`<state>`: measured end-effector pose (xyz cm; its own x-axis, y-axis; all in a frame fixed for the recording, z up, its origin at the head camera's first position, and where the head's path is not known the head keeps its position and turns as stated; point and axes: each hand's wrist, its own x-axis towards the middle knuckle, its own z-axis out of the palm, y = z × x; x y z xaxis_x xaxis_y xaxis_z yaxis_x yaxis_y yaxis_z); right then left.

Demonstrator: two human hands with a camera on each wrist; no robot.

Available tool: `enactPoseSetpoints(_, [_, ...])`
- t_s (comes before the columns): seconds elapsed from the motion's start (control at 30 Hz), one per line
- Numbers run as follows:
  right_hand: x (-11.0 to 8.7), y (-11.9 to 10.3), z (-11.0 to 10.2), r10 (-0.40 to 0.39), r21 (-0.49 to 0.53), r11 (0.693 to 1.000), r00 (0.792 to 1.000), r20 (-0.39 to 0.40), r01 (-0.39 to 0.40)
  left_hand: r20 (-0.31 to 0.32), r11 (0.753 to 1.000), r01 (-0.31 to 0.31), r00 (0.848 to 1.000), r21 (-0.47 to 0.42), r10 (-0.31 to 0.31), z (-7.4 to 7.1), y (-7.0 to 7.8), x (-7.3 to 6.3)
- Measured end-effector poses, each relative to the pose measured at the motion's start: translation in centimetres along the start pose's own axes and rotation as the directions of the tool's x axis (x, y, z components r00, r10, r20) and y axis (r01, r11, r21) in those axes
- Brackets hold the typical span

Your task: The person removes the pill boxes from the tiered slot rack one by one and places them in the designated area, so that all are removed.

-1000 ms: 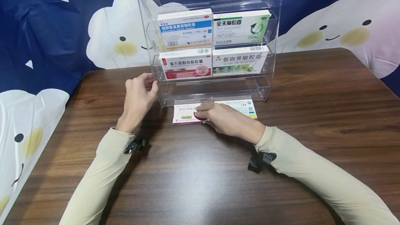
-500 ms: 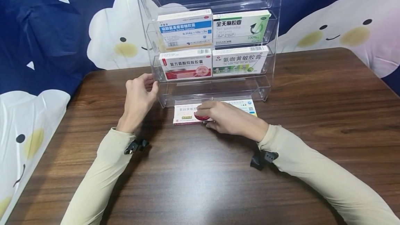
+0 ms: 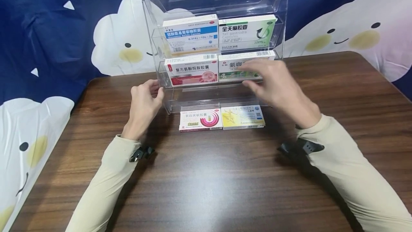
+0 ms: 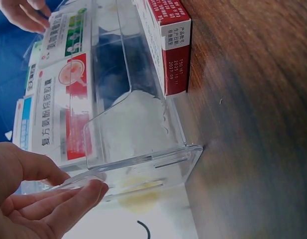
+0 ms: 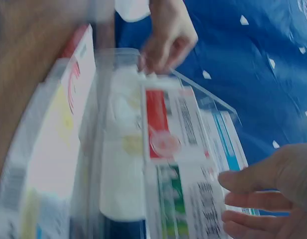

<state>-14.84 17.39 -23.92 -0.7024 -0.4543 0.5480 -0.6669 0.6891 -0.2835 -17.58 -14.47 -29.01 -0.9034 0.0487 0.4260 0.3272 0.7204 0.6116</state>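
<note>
With thumb and fingers, my left hand (image 3: pixel 143 106) pinches the left side edge of a clear plastic display rack (image 4: pixel 143 160). My right hand (image 3: pixel 278 87), slightly blurred, hovers with parted fingers and nothing between them. It partly covers a white-and-green medicine box (image 3: pixel 230 66) on the rack's lower filled tier. A red-and-white medicine box (image 3: pixel 193 70) stands left of that one. At the rack's foot, a white-and-pink medicine box (image 3: pixel 193 119) and a yellow-and-white medicine box (image 3: pixel 243 119) lie side by side.
One tier higher stand a blue-and-white medicine box (image 3: pixel 191 37) and another white-and-green medicine box (image 3: pixel 247 33). The rack stands on a brown wooden table (image 3: pixel 199 182). Behind the table hangs a dark blue curtain (image 3: pixel 64 35) with white cloud prints.
My right hand has lifted off the two lower boxes and moved up and to the right, so both show fully. My left hand keeps its grip on the rack. The view has shifted slightly.
</note>
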Motion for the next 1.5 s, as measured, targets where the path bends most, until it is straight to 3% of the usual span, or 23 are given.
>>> enactPoseSetpoints(0.1, [0.0,0.8,-1.3,0.065,-0.061,0.996,0.993,-0.103,-0.072,0.002,1.000,0.004,1.000,-0.002,-0.004,0.0,0.0,0.0])
enactPoseSetpoints(0.23, [0.3,1.7,-2.4,0.137,-0.111,0.982,0.978,-0.156,-0.156,-0.001,1.000,0.003,1.000,0.003,-0.003,0.0,0.0,0.0])
enactPoseSetpoints(0.67, [1.0,3.5,-2.9,0.175,-0.241,0.955,0.984,-0.024,-0.176,-0.005,1.000,0.002,1.000,0.000,-0.002,0.0,0.0,-0.1])
enactPoseSetpoints(1.07, [1.7,3.9,-2.8,0.258,-0.263,0.935,0.965,0.042,-0.238,-0.006,1.000,-0.005,1.000,-0.005,0.005,0.0,0.0,-0.1])
enactPoseSetpoints(1.33, [2.0,3.6,-4.1,0.271,-0.148,0.949,0.960,-0.066,-0.278,-0.006,1.000,-0.004,1.000,-0.011,0.004,-0.1,0.0,-0.1])
enactPoseSetpoints(1.4, [2.0,3.8,-4.4,0.312,-0.101,0.941,0.944,-0.109,-0.322,-0.007,1.000,-0.007,1.000,-0.010,0.007,-0.1,-0.1,-0.1])
enactPoseSetpoints(1.5, [2.1,4.3,-4.9,0.421,0.033,0.906,0.893,-0.159,-0.422,-0.007,1.000,-0.009,1.000,-0.012,0.009,0.0,-0.1,0.0])
